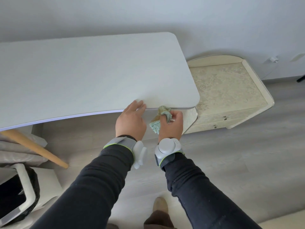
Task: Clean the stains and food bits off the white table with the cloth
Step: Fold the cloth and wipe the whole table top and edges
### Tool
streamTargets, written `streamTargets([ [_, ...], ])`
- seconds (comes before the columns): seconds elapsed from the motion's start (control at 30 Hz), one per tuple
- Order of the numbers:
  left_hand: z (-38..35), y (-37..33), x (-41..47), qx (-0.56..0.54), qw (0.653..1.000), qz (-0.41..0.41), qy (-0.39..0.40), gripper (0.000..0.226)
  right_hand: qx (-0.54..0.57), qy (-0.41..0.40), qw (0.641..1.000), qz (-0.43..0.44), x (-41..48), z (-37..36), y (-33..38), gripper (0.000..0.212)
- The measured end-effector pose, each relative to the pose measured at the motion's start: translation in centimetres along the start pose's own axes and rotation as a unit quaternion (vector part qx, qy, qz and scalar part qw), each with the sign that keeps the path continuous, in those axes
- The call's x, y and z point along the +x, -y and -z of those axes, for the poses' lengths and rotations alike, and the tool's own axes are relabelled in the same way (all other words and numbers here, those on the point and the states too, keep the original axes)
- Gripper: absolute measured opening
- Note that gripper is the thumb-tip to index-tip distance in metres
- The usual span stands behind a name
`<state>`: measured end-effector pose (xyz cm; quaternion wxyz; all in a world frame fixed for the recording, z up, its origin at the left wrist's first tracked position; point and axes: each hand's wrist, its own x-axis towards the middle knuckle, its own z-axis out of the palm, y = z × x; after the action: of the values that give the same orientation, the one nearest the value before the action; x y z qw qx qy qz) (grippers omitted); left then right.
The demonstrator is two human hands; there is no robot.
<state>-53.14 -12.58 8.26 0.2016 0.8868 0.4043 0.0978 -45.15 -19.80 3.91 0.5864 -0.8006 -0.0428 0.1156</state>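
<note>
The white table (92, 71) fills the upper left, its top bare with no stains or bits that I can make out. My left hand (131, 120) rests with straight fingers on the table's front edge near the right corner. Just to its right, my right hand (171, 123) grips a crumpled pale blue-green cloth (158, 119) with brownish soiling, held against the table's front edge, part of it hanging below the rim. Both wrists carry grey strapped devices.
A cream bedside cabinet (231, 95) with a raised rim stands right of the table, partly under its corner. A wooden table leg (36, 147) slants at lower left, beside a bin with a black liner (18, 195). Grey floor lies below.
</note>
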Motion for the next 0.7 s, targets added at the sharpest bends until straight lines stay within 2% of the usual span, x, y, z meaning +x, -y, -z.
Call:
streamTargets([
  [0.1, 0.5, 1.8, -0.3, -0.021, 0.999, -0.035, 0.026, 0.060, -0.007, 0.014, 1.000, 0.011, -1.2, -1.3, 0.6, 0.014],
  [0.17, 0.8, 3.5, -0.4, -0.009, 0.999, -0.044, 0.013, 0.060, -0.009, 0.018, 1.000, 0.011, -1.9, -2.1, 0.9, 0.015],
  [0.3, 1.7, 8.4, -0.8, -0.016, 0.998, 0.033, -0.049, 0.062, -0.018, 0.038, 0.999, -0.006, -3.8, -4.2, 1.6, 0.013],
  [0.7, 7.6, 20.1, -4.1, 0.051, 0.993, 0.097, -0.042, 0.068, -0.026, 0.062, 0.998, -0.011, -12.8, -13.9, 2.8, 0.013],
])
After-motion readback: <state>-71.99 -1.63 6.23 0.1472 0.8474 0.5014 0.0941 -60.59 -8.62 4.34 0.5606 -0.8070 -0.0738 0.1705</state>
